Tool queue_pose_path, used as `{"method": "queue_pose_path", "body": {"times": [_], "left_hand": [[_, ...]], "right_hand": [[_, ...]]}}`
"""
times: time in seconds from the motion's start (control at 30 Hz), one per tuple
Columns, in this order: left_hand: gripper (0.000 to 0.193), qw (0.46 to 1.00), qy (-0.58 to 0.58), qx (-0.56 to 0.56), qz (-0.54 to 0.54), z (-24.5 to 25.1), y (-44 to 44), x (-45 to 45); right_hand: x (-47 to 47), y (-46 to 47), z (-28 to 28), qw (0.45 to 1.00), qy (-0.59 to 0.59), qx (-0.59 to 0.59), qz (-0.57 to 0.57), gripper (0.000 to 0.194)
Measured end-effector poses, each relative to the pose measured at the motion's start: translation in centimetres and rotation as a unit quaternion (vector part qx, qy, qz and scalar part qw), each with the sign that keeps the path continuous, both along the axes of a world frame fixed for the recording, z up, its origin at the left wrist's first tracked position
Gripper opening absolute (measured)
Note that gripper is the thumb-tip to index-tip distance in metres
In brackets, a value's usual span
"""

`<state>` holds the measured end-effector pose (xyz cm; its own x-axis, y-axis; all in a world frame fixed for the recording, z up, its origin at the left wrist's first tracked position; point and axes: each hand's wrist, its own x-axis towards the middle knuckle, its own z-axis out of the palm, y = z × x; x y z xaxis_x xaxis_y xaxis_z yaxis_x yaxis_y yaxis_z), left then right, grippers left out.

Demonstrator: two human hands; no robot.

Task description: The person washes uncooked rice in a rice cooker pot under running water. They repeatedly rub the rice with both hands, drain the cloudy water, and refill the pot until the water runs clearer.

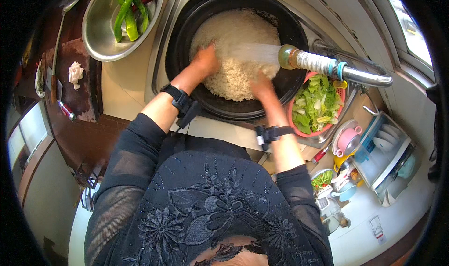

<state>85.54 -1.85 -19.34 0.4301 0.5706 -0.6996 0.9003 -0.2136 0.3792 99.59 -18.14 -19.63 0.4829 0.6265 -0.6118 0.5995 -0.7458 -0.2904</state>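
Note:
A wide black basin (pixel 224 108) sits in the sink with a mound of pale grains (pixel 229 78), which look like rice, partly under cloudy water. My left hand (pixel 207 61) reaches into the grains at the left, its fingertips sunk out of sight. On the right side of the mound, my right hand (pixel 261 86) is blurred, and its fingers dip into the grains. Water pours leftward from the faucet nozzle (pixel 288 56) between and beyond my hands. What either hand closes on cannot be seen.
A pink basket (pixel 290 120) of leafy greens stands right of the basin. At upper left is a steel bowl (pixel 100 43) of peppers. A cutting board (pixel 82 101) carries a red-handled knife (pixel 66 111) and a white lump (pixel 75 75). Dishes fill a rack (pixel 396 160) at right.

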Motion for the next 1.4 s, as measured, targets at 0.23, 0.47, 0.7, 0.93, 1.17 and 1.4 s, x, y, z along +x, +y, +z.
{"method": "queue_pose_path", "body": {"times": [0.23, 0.47, 0.7, 0.93, 1.17, 1.4], "left_hand": [[0.058, 0.842, -0.245, -0.305, 0.371, -0.5, -3.5, 0.5], [0.037, 0.972, -0.219, 0.011, 0.087, 2.2, 1.6, 3.8], [0.059, 0.966, -0.183, 0.168, 0.071, 0.2, 3.7, 2.8], [0.06, 0.961, -0.22, -0.073, 0.148, -0.9, 0.7, 6.6], [0.054, 0.979, -0.193, 0.065, -0.019, 1.5, 3.4, 2.3], [0.051, 0.965, -0.228, 0.041, 0.125, -0.6, 5.1, 4.8]], "right_hand": [[-4.3, 2.9, 1.0, 0.69, 0.514, 0.201, -0.469, 0.056], [1.4, 5.0, -1.2, 0.855, 0.259, 0.323, -0.313, 0.03], [5.2, 1.9, -7.2, 0.898, 0.189, 0.297, -0.262, 0.027], [1.5, 5.3, -5.6, 0.751, 0.395, 0.231, -0.476, 0.029], [5.3, 5.4, -1.8, 0.878, 0.165, 0.339, -0.295, 0.046], [3.8, 11.0, -1.1, 0.944, 0.18, 0.246, -0.129, 0.064]]}}
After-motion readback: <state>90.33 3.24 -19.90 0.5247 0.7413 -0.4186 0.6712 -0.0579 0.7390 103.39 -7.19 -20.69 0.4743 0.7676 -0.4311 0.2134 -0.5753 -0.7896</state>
